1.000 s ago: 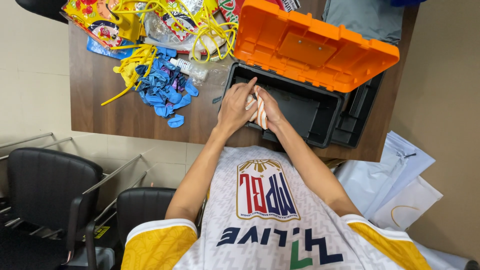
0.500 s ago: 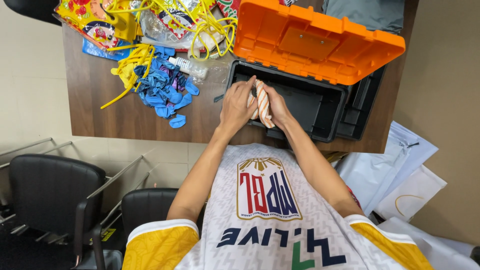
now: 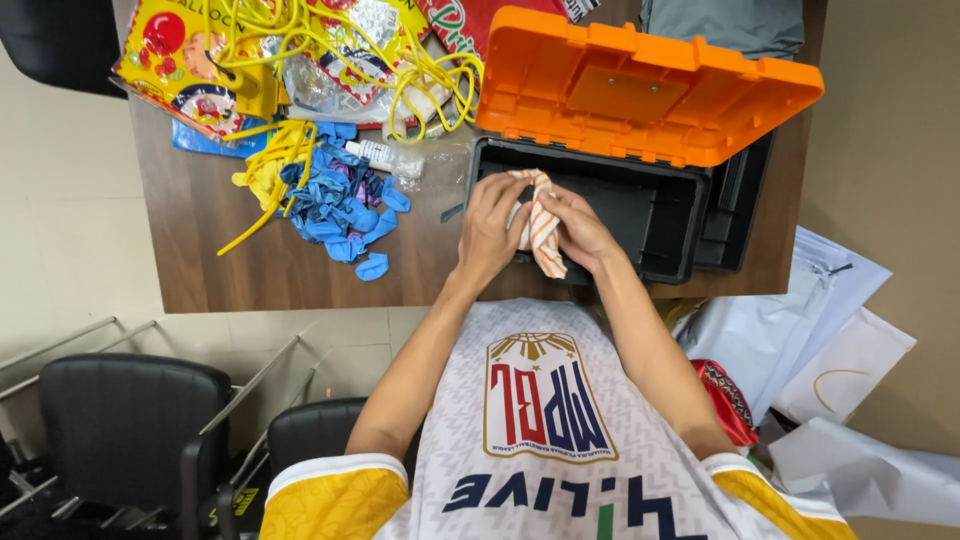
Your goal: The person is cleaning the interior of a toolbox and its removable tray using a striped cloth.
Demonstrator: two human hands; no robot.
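Both my hands hold a white cloth with orange stripes (image 3: 541, 232) over the near left edge of a black toolbox (image 3: 640, 210). My left hand (image 3: 490, 232) grips the cloth's left side, fingers curled over its top. My right hand (image 3: 583, 232) pinches the right side, and a loose end of the cloth hangs down between them. The toolbox's orange lid (image 3: 650, 80) stands open at the far side. The inside of the box looks dark and bare where it shows.
A brown table (image 3: 250, 260) carries a pile of blue balloons (image 3: 340, 200), yellow balloons and cords (image 3: 270, 165), a small white bottle (image 3: 385, 157) and colourful foil packets (image 3: 180, 70). Black chairs (image 3: 130, 430) stand at the lower left. White bags (image 3: 830, 370) lie at the right.
The cloth has been lifted slightly and turned between my hands; more of it now hangs down below my fingers. The hands stay at the box's near left edge.
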